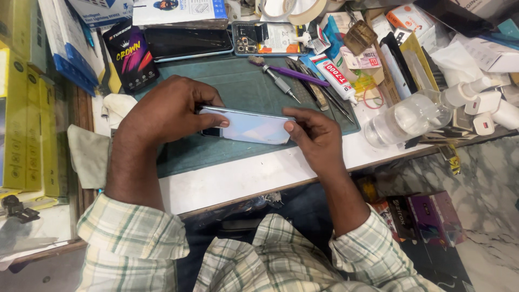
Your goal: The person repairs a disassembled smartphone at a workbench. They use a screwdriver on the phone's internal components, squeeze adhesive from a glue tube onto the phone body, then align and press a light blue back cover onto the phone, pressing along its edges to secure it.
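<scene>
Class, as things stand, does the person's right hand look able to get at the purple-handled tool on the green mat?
Probably yes: the purple-handled tool lies uncovered just beyond the right hand, though that hand is holding the pale phone.

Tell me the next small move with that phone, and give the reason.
Probably run the thumbs along the edge, pressing the pale back panel down. The left hand grips one end and the right hand the other, with the phone held over the green mat; whether the seam is closed cannot be made out.
</scene>
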Demonstrator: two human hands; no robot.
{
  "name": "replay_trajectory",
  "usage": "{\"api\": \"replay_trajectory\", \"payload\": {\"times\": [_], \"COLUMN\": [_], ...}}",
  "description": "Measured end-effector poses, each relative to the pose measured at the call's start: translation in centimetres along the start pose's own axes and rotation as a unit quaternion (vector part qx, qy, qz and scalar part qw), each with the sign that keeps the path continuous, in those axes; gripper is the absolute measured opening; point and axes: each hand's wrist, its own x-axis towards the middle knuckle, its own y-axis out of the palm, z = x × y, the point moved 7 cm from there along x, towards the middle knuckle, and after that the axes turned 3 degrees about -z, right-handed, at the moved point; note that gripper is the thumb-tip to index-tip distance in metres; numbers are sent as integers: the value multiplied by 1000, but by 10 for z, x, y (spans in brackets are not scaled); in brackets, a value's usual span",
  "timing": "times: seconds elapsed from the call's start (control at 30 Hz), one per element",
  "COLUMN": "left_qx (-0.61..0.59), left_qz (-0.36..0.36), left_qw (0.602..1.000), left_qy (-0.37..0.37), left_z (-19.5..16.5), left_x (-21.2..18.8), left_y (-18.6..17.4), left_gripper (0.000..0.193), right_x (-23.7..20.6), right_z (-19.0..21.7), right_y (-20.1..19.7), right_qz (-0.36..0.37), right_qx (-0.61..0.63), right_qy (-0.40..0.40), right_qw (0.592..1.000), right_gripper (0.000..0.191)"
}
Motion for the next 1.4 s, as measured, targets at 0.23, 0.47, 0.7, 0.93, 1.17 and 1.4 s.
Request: {"api": "replay_trajectory", "payload": {"times": [0.23,0.47,0.7,0.93,1.17,1.4], "left_qx": [15,-13,-117,-349,-392,-395], "left_qz": [11,12,-63,-171,-233,-230], "left_qw": [1000,999,991,916,879,878], "left_qy": [-15,-49,2,103,141,143], "left_z": [10,19,9,-1,2,1], "left_x": [0,-5,-4,6,14,13], "left_y": [1,-5,-12,-4,13,13], "left_gripper": [28,22,19,12,17,20], "right_x": [2,-1,-4,-4,-3,-1], "right_z": [-5,-12,-10,-10,-10,-15], "right_y": [-7,-2,-10,-8,0,-1], "right_qz": [1,-12,-39,-30,-9,-15], "right_qx": [13,-3,-13,26,-10,9], "right_qy": [56,29,23,9,-3,13], "right_qw": [998,999,999,999,1000,1000], "right_gripper": [39,28,29,27,23,21]}}
